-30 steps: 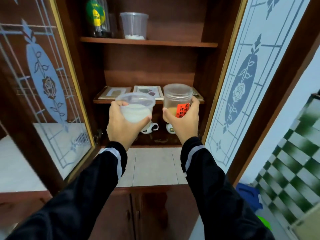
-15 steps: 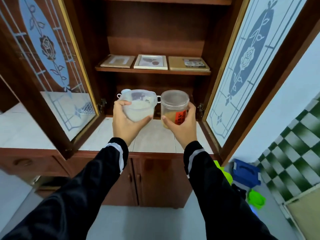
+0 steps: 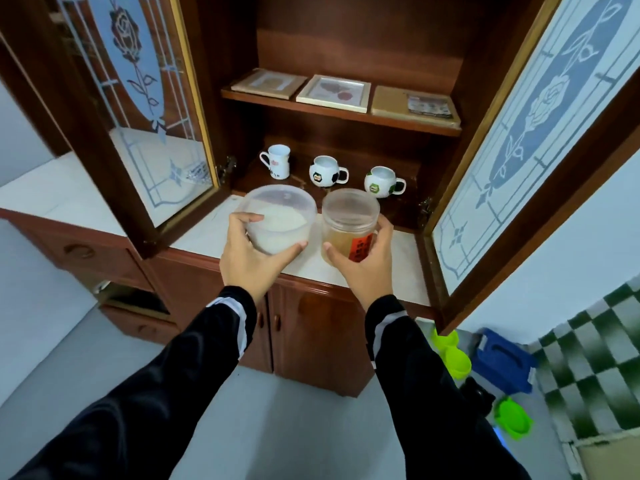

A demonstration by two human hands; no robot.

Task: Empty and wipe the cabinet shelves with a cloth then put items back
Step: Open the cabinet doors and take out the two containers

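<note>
Tub and jar have come lower, now just over the desk; left grip wraps the tub, right grip wraps the jar.

You hold 2 clear lidded containers, lids up, above the near edge of the counter: left, a round tub of white powder; right, just beside it, a jar with an orange label.
</note>
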